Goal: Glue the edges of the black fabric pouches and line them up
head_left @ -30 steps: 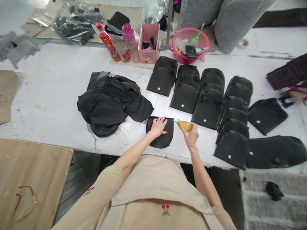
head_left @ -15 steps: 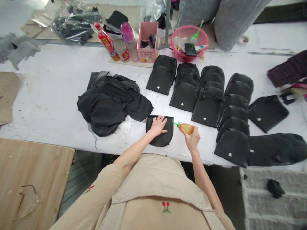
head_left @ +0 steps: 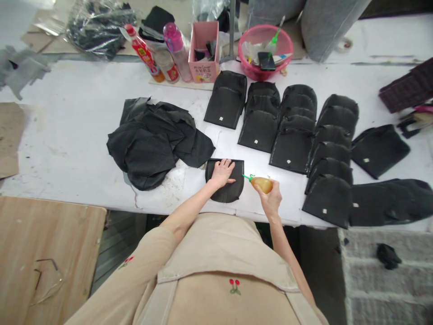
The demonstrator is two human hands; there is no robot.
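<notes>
Flat on the white table lies a black fabric piece (head_left: 227,193) with a rounded near edge and a straight far edge. My left hand (head_left: 223,173) rests on it, fingers spread and pressing down. In my right hand (head_left: 271,201) is a glue bottle (head_left: 262,184), amber-coloured with a thin green nozzle. Its tip points left and meets the piece's right edge, near the upper corner. Whether any glue comes out is too small to tell. A heap of loose black fabric (head_left: 152,144) lies to the left.
Rows of overlapping black pouches (head_left: 292,149) cover the right side. Behind stand a red-capped bottle (head_left: 144,52), a pink-lidded bottle (head_left: 177,49), a pink box (head_left: 204,72) and a pink basin (head_left: 248,67). Eyeglasses (head_left: 50,284) lie on a wooden board (head_left: 20,243) at lower left.
The nozzle tip has moved slightly toward me along the piece's right edge. My left hand keeps its place on the fabric. The whole view has shifted a little.
</notes>
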